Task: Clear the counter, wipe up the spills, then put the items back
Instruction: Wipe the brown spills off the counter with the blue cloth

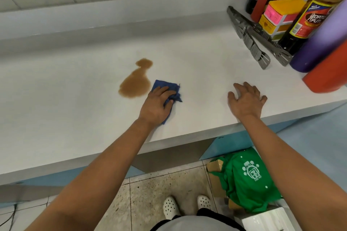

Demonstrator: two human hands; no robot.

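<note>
- Brown spill (135, 80) sits on the white counter (75, 99), mid-depth, well clear of the front edge. It looks like a thin liquid film, not yet wiped.
- Shape: small blob at the far end, a narrow neck, then a wide lobe at the near end. Long axis runs from near-left to far-right, so the narrow end points toward the back wall and the wide end toward the person.
- Blue cloth (166, 93) lies just right of the spill's wide lobe. Its left corner is touching or almost touching the spill edge; I can't tell which.
- Left hand (159, 103) is on top of the cloth, fingers curled into the bunched fabric, gripping it and pressing it flat to the counter.
- Right hand (246, 99) is well right of the spill, fingers spread and relaxed, holding nothing, resting on or just above the counter.
- Step in hand, as I read it: first wipe pass over the spill.
- To do it well: keep the palm flat, sweep left across the wide lobe first, then follow the long axis up to the small blob. Pull liquid inward and don't push it toward the front edge. Refold to a dry face for a second pass.
- Tongs (249, 43), a dark sauce bottle (304, 18) and other containers are grouped far right of the spill, out of the wipe path.
</note>
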